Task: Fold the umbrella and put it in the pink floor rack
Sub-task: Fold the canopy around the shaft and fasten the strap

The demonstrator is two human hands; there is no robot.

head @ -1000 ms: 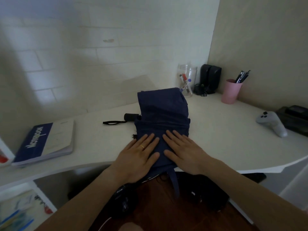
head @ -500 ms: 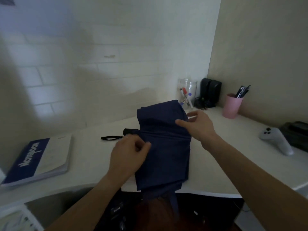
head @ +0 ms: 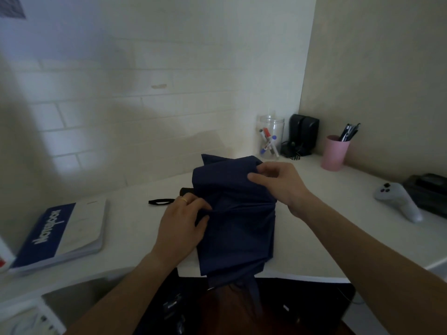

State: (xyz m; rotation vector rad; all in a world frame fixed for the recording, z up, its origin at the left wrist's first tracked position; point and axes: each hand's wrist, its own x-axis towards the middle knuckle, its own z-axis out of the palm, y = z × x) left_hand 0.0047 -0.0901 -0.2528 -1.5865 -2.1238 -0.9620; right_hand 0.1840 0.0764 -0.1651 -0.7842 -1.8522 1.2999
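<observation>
A collapsed navy blue umbrella (head: 238,228) lies on the white desk (head: 326,213), its canopy bunched and its lower end hanging over the front edge. Its black handle with wrist strap (head: 160,201) sticks out to the left. My left hand (head: 181,226) pinches a fold of the canopy at the umbrella's left side. My right hand (head: 280,182) grips the fabric at the top right corner. The pink floor rack is not in view.
A blue-and-white notebook (head: 60,235) lies at the left. At the back right stand a clear jar of markers (head: 271,137), black speakers (head: 303,131) and a pink pen cup (head: 335,152). A white game controller (head: 399,201) lies at the right.
Both hands lifted off the flattened canopy. The left hand took hold of the fabric near the handle and the right hand moved to the far corner and closed on it.
</observation>
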